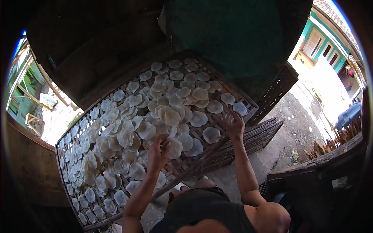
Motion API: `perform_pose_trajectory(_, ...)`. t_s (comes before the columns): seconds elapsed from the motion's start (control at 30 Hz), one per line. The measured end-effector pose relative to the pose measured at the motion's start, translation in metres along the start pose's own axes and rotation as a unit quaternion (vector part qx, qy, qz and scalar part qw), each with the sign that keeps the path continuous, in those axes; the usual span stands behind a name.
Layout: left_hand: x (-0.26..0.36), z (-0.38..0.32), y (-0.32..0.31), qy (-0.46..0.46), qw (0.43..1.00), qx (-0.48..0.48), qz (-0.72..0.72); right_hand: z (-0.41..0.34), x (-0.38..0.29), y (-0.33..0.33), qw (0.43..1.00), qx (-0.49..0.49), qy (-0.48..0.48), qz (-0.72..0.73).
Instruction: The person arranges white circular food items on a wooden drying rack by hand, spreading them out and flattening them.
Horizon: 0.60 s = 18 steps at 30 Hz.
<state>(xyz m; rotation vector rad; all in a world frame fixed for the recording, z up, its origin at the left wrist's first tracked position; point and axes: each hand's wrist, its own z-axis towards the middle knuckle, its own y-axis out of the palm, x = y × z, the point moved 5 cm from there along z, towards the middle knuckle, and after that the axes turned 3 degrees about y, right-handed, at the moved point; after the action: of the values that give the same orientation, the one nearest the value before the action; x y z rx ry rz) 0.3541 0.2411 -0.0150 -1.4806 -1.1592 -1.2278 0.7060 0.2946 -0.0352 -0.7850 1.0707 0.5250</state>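
Observation:
Many thin, pale round discs, which look like raw crackers (172, 117), lie on a slatted bamboo drying rack (182, 166) before me. They overlap in the middle and sit more singly along the edges. My left hand (158, 154) is over the near middle of the rack, its thumb and fingers bent beside a pale disc (175, 148). Whether it grips that disc, I cannot tell. Towards the rack's right corner, my right hand (235, 126) has its fingers apart, close to a disc (239, 109) at the edge. A blurred pale patch shows between those fingers.
A wooden pole (189, 171) runs along the rack's near side. Several stacked bamboo racks (256, 137) lie below on the right. Beyond the rack hangs a dark green sheet (227, 38). Split wood (329, 148) stands at far right, near sunlit ground (294, 116).

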Motion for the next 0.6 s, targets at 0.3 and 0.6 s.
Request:
perform_pose_trajectory(0.3, 0.006, 0.014, 0.093, 0.332, 0.789, -0.079, 0.511, 0.018, -0.039, 0.012, 0.920, -0.194, -0.152, -0.305)
perform_pose_trajectory(0.6, 0.009, 0.019, 0.087, 0.354, 0.784, -0.076, 0.504, -0.052, -0.048, 0.020, 0.917, -0.136, -0.293, -0.233)
